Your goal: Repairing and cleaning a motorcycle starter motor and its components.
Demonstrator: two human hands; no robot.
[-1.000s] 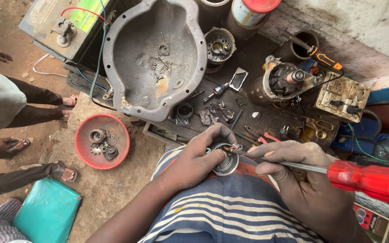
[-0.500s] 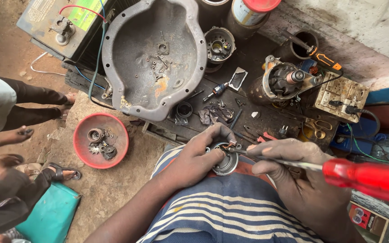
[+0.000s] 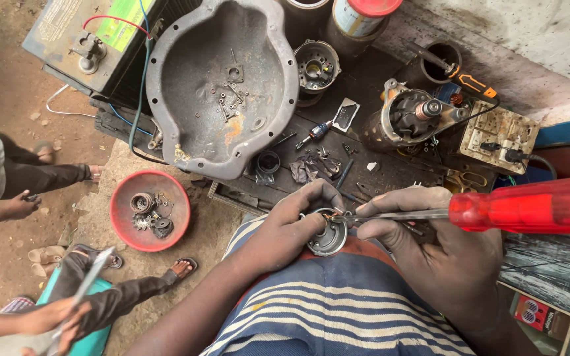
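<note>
1. From my remote seat, I see the left hand (image 3: 291,227) curled around a small round metal part (image 3: 328,234), its grip pinching the rim against the lap, over a striped shirt (image 3: 338,310).
2. The right hand (image 3: 430,250) is closed on a red-handled screwdriver (image 3: 529,204), whose shaft tip meets the part's top edge.
3. Beyond the hands, the dark counter (image 3: 377,168) carries a large grey metal cover (image 3: 222,86) holding loose screws, and a starter motor (image 3: 410,118) to its right.
4. A red bowl (image 3: 150,211) of small parts sits on the ground to the left, near other people's feet.
5. A battery (image 3: 87,39) stands top left.
</note>
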